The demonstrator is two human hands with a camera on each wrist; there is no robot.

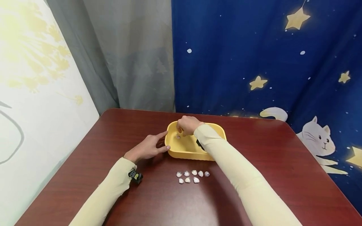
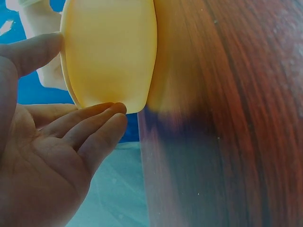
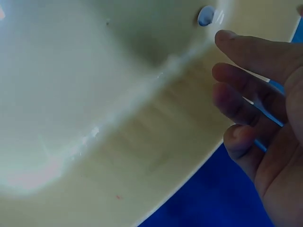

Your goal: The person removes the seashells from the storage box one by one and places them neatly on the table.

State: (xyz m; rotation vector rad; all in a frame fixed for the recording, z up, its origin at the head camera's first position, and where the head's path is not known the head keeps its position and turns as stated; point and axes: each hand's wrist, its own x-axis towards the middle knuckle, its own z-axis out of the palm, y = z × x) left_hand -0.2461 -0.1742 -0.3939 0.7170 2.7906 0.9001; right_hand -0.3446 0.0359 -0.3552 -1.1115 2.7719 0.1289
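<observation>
A yellow plastic tub (image 1: 186, 154) stands on the table. My left hand (image 1: 147, 147) rests against its left end, thumb by the near corner and fingers farther back; in the left wrist view the fingers of this hand (image 2: 52, 146) lie nearly straight along the tub wall (image 2: 111, 52). Inside the tub, near its left end, lies a small seashell (image 1: 178, 137). Over it reaches my right hand (image 1: 189, 125). In the right wrist view the loosely bent fingers of this hand (image 3: 265, 94) hold nothing, and the thumb tip is just apart from the shell (image 3: 206, 16).
Several pale seashells (image 1: 194, 172) lie in two rows on the dark red table (image 1: 135, 201), in front of the tub. Behind the table hang a grey curtain (image 1: 135, 56) and a blue one with stars (image 1: 220, 56). A white patterned panel (image 1: 36, 119) is at left.
</observation>
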